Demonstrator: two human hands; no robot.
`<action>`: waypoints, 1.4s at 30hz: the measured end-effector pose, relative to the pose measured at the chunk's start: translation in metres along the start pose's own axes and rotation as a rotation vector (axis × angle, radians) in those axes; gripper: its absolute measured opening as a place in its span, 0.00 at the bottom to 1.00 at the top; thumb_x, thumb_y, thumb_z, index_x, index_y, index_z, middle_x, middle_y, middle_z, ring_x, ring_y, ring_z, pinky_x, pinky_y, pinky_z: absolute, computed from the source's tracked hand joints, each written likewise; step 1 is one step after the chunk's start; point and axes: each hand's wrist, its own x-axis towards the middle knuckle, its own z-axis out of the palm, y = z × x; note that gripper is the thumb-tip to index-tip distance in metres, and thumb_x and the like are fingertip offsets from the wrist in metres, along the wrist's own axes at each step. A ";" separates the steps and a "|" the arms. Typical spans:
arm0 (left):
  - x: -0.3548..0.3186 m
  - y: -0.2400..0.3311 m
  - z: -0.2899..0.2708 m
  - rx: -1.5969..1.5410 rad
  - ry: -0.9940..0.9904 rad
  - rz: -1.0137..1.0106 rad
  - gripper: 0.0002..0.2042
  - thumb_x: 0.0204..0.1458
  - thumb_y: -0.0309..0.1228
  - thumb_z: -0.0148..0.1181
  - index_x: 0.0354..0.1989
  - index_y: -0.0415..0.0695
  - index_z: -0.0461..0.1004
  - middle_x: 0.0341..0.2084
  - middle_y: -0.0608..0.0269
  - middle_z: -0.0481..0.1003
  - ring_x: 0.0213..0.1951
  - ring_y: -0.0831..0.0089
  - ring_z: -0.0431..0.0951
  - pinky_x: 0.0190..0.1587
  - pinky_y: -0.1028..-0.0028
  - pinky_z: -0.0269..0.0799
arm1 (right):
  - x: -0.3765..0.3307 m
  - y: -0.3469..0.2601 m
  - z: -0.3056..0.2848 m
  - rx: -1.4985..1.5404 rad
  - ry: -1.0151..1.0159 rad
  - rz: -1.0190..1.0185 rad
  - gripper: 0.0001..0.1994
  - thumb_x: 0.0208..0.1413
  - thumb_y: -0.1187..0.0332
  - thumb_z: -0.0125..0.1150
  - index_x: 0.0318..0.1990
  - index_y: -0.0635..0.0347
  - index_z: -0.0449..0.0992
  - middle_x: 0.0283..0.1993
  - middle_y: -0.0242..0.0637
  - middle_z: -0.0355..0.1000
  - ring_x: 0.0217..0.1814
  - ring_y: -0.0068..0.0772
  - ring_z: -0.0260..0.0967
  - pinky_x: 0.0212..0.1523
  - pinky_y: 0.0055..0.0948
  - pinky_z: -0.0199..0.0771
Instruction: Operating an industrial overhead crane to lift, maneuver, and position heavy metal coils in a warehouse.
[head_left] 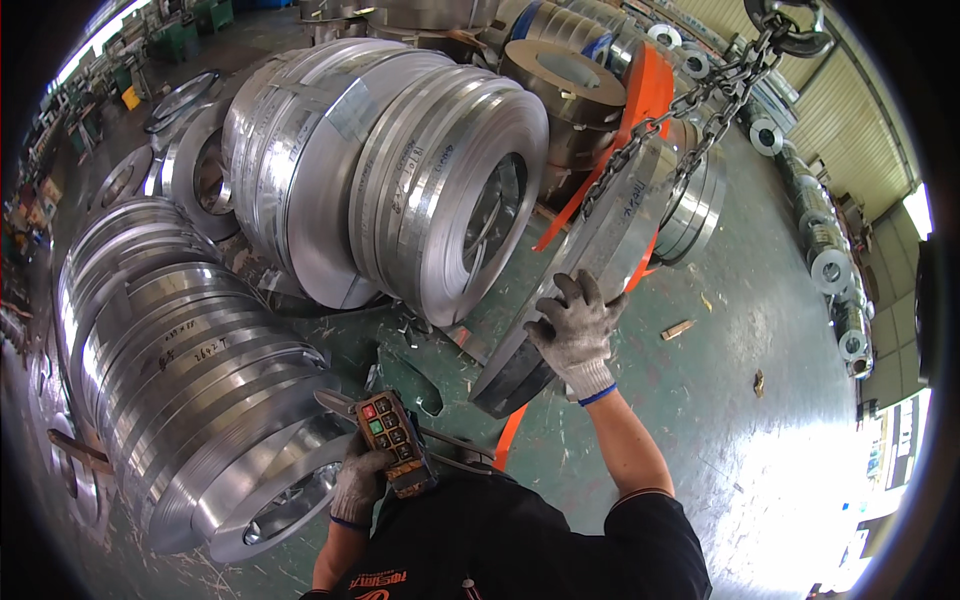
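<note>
My left hand (358, 488), in a grey work glove, is closed round a crane remote control (394, 440) with red, green and dark buttons. A flat grey metal tip (336, 403) juts out beside the remote; what it belongs to is mostly hidden. My right hand (580, 330), also gloved, has its fingers spread against the rim of a tilted narrow steel coil (610, 235). An orange sling (648, 90) runs down by this coil and shows again below it. A chain (715, 100) passes in front of the coil from a dark hook (795, 35) above.
Wide steel coils (450, 190) stand upright ahead of me, and a row of coils (190, 370) stands at my left. Brown-grey coils (565, 90) are stacked behind. More coils (830, 270) line the right wall. A small wooden piece (677, 329) lies on the green floor (720, 390).
</note>
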 end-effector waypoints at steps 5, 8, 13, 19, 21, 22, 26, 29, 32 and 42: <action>-0.002 0.004 -0.011 0.112 0.024 0.043 0.41 0.33 0.26 0.56 0.65 0.32 0.64 0.48 0.51 0.78 0.48 0.56 0.82 0.55 0.59 0.81 | 0.021 -0.002 -0.025 -0.271 -0.337 -0.206 0.25 0.43 0.42 0.71 0.51 0.33 0.81 0.69 0.25 0.65 0.76 0.39 0.53 0.73 0.82 0.35; -0.006 0.006 -0.017 0.114 0.072 0.041 0.41 0.32 0.27 0.58 0.65 0.32 0.65 0.50 0.50 0.78 0.48 0.56 0.82 0.54 0.58 0.81 | 0.032 -0.008 -0.017 -0.163 -0.582 -0.523 0.33 0.44 0.39 0.70 0.58 0.35 0.76 0.68 0.24 0.66 0.77 0.35 0.54 0.77 0.76 0.34; -0.001 -0.003 -0.025 0.069 -0.074 0.031 0.44 0.34 0.29 0.64 0.69 0.36 0.62 0.56 0.50 0.75 0.53 0.55 0.80 0.57 0.55 0.80 | 0.017 -0.020 0.041 -0.432 -0.657 -0.734 0.32 0.47 0.57 0.71 0.63 0.37 0.73 0.64 0.25 0.71 0.77 0.36 0.55 0.77 0.74 0.39; -0.016 -0.008 -0.020 0.035 -0.060 0.068 0.45 0.33 0.30 0.66 0.68 0.34 0.62 0.55 0.48 0.76 0.52 0.54 0.81 0.56 0.56 0.80 | -0.006 -0.041 0.099 -0.055 -0.617 -0.367 0.16 0.60 0.70 0.53 0.54 0.54 0.79 0.59 0.45 0.75 0.64 0.46 0.72 0.75 0.65 0.54; -0.013 -0.010 -0.005 0.008 -0.103 0.023 0.46 0.31 0.30 0.68 0.68 0.35 0.63 0.55 0.49 0.76 0.52 0.55 0.81 0.57 0.56 0.80 | -0.022 -0.005 0.140 -0.278 -0.484 -0.588 0.16 0.59 0.69 0.52 0.53 0.57 0.78 0.56 0.47 0.75 0.57 0.46 0.76 0.71 0.57 0.61; -0.016 -0.011 -0.010 0.000 -0.087 0.033 0.46 0.31 0.30 0.68 0.68 0.35 0.63 0.55 0.49 0.76 0.52 0.55 0.81 0.57 0.56 0.80 | -0.021 -0.010 0.148 -0.372 -0.504 -0.667 0.16 0.58 0.69 0.52 0.52 0.58 0.79 0.55 0.47 0.76 0.55 0.46 0.76 0.69 0.53 0.63; -0.027 -0.015 -0.021 -0.053 -0.104 0.025 0.44 0.33 0.29 0.68 0.67 0.35 0.63 0.55 0.50 0.76 0.52 0.55 0.81 0.56 0.57 0.80 | -0.032 0.002 0.162 -0.263 -0.360 -0.606 0.10 0.55 0.69 0.54 0.41 0.54 0.81 0.40 0.38 0.76 0.51 0.44 0.74 0.66 0.50 0.63; -0.037 -0.011 -0.024 -0.057 -0.018 0.032 0.43 0.34 0.28 0.68 0.67 0.35 0.63 0.56 0.49 0.76 0.52 0.55 0.81 0.56 0.56 0.80 | -0.021 -0.008 0.133 -0.250 -0.225 -0.759 0.11 0.55 0.68 0.54 0.43 0.50 0.81 0.38 0.39 0.75 0.50 0.43 0.73 0.64 0.49 0.64; -0.041 -0.007 -0.026 -0.069 0.062 0.035 0.44 0.32 0.26 0.64 0.68 0.34 0.62 0.56 0.47 0.75 0.54 0.53 0.80 0.58 0.54 0.79 | 0.001 -0.039 0.060 -0.388 -0.420 -0.835 0.12 0.53 0.68 0.56 0.43 0.50 0.81 0.37 0.37 0.76 0.47 0.40 0.73 0.66 0.49 0.61; -0.025 -0.004 -0.020 -0.180 -0.049 -0.034 0.47 0.34 0.29 0.73 0.70 0.38 0.61 0.56 0.52 0.76 0.53 0.57 0.80 0.56 0.56 0.80 | -0.035 -0.019 0.052 -0.442 -0.439 -0.866 0.10 0.54 0.66 0.54 0.42 0.56 0.78 0.36 0.36 0.74 0.50 0.39 0.70 0.69 0.48 0.58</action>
